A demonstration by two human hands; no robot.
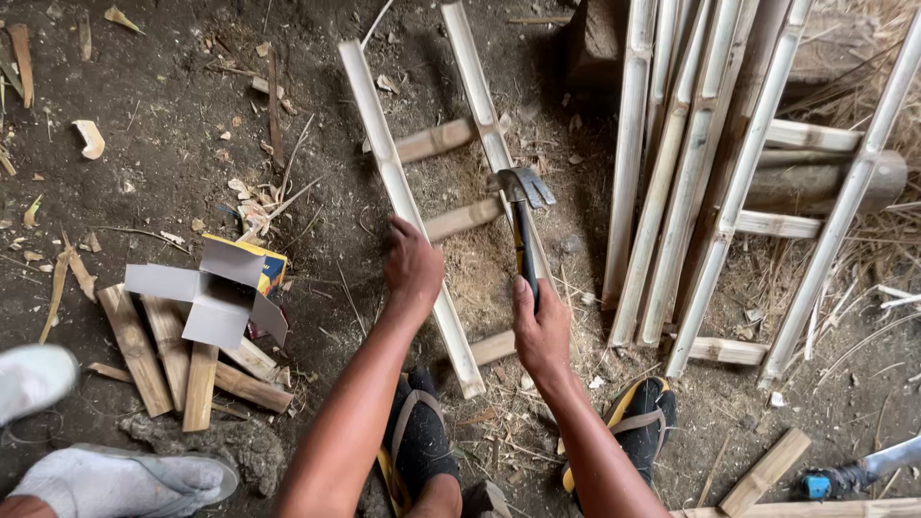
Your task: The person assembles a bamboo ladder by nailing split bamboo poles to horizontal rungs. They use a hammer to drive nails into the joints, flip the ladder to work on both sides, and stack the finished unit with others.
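Bamboo, split lengthwise into two pale rails, lies on the dirt floor as a small ladder frame, with short wooden rungs crossing between them. The person's left hand presses down on the left rail, fingers curled over it, apparently to keep the frame from shifting. The right hand is closed around the dark handle of a hammer, whose metal head rests over the right rail just by the middle rung, seemingly lined up with the joint. Both sandalled feet sit at the near end of the frame. To the left, an opened cardboard box rests on a loose row of spare wooden slats, within easy reach. A finished bamboo ladder lies to the right.
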